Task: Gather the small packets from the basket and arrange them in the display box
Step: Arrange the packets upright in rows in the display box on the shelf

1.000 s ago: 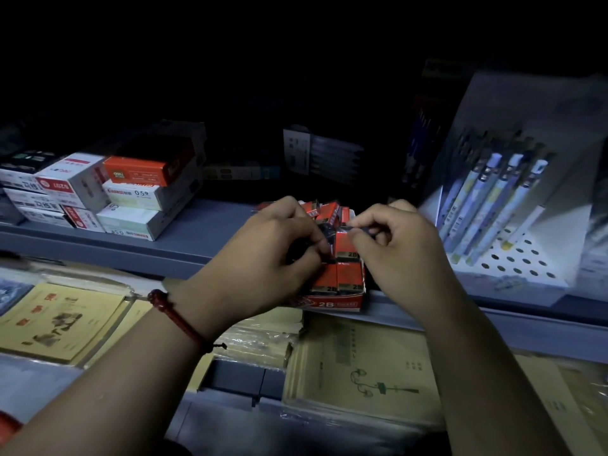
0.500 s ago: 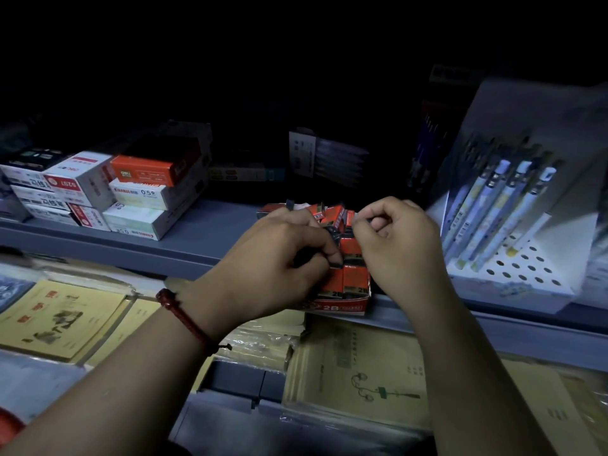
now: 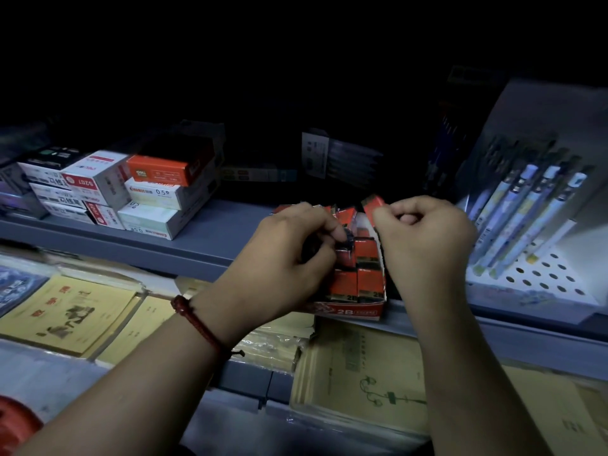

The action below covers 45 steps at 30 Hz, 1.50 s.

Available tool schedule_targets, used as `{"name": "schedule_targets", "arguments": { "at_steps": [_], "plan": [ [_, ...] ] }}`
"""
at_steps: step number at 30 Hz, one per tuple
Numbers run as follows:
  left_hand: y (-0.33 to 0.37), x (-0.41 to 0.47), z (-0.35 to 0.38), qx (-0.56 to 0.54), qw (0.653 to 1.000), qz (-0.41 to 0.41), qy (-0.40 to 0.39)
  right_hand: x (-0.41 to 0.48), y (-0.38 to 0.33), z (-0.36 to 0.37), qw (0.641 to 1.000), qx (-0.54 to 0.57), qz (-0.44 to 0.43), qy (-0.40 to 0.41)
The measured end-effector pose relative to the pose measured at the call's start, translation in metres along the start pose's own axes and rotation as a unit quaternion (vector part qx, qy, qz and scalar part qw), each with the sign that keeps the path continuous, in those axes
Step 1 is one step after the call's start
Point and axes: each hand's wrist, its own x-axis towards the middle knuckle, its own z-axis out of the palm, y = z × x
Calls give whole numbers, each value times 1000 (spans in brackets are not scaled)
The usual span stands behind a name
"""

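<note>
Grey shelf (image 3: 214, 232) — red display box (image 3: 348, 312) (marked 2B), orange-red packets (image 3: 367, 250) inside

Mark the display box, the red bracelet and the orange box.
display box (image 3: 348, 313): head view, red front panel.
red bracelet (image 3: 197, 321): head view, cord across wrist.
orange box (image 3: 158, 172): head view, front face.

one head-worn wide view looks forward and down, close on the display box (image 3: 348, 312).
</note>
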Motion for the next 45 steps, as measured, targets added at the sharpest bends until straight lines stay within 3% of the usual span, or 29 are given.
{"name": "schedule_targets", "arguments": {
  "at_steps": [5, 11, 18, 22, 26, 35, 45],
  "plan": [
    [-3, 1, 1, -96, 992, -48, 70, -9, -15, -15, 981, 149, 68, -105],
    [-8, 4, 3, -110, 986, -81, 99, -18, -18, -13, 974, 145, 58, -165],
    [-7, 4, -6, -226, 967, -96, 68, -19, -18, -12, 966, 153, 33, -206],
    [-8, 5, -5, -265, 953, -119, 90, -16, -15, -16, 955, 165, 30, -246],
    [-6, 5, -3, -262, 953, -123, 86, -15, -15, -15, 953, 173, 34, -246],
    [-8, 5, -6, -237, 966, -98, 13, -13, -14, -14, 959, 234, 56, -152],
    [-10, 4, -4, -111, 988, -78, 73, -10, -9, -13, 968, 171, 7, -186]
  ]
}}
